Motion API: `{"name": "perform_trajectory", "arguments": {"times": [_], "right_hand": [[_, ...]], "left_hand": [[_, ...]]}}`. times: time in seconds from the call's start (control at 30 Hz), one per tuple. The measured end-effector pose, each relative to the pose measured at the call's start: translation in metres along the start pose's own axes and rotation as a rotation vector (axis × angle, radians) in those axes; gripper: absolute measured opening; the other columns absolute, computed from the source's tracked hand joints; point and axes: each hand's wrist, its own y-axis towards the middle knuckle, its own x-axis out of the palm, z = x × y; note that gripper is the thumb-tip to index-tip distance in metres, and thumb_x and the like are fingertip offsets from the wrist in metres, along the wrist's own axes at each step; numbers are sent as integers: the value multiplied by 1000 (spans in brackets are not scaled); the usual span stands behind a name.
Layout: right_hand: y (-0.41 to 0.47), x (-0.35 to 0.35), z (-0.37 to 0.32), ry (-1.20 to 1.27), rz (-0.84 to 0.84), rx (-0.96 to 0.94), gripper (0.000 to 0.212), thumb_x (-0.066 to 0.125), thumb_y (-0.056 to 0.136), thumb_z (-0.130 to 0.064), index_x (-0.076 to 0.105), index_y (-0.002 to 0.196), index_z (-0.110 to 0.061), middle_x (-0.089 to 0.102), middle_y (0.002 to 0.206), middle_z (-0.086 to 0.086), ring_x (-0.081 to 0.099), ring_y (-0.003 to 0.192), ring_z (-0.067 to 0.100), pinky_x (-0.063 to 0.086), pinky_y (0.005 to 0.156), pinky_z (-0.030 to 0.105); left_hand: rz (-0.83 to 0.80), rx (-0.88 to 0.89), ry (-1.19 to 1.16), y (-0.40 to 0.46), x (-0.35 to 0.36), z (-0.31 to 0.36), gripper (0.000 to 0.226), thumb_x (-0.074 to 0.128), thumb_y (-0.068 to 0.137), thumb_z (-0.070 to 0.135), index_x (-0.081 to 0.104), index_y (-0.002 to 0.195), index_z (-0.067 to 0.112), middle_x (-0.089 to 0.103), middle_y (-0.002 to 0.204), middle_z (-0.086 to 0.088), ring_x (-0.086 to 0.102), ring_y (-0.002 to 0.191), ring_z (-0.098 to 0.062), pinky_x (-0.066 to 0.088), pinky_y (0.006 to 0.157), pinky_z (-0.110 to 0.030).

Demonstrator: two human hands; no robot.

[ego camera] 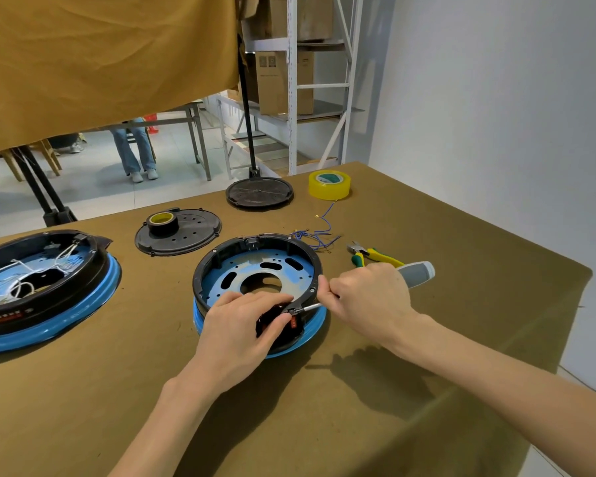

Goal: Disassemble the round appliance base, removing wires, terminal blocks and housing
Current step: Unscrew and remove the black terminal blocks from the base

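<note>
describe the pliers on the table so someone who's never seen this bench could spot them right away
Start at the round appliance base with the blue ring in the middle of the brown table. Just beyond its right rim, past the loose blue wires, lie the pliers. Their yellow-and-green handles set them apart from the grey-handled screwdriver in the right hand.

Brown table, bases, tape, pliers
</note>
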Motion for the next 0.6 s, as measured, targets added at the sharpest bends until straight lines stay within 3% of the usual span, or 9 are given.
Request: {"name": "perform_trajectory", "arguments": {"times": [0.2,0.33,0.6], "right_hand": [[2,1,-1,-35,-6,-34,56,41,105,-38,61,56,-18,50,45,-5,51,39,18,49,46,29],[7,1,-2,-5,-12,-76,66,23,107,-42,61,59,-18,53,50,-5,54,46,19,51,53,30],[15,-6,5,-17,-39,-156,68,11,105,-42,58,62,-18,55,54,-4,53,50,22,51,58,29]], "left_hand": [[-1,3,4,-2,1,2,43,50,97,57,68,130,36,75,115,20,53,101,15,35,95,-16],[-11,13,7,-3,1,4,42,51,98,55,68,131,35,74,118,19,64,105,6,36,95,-16],[-28,29,13,-3,0,2,41,52,99,55,66,134,38,72,122,21,62,112,7,31,98,-11]]}}
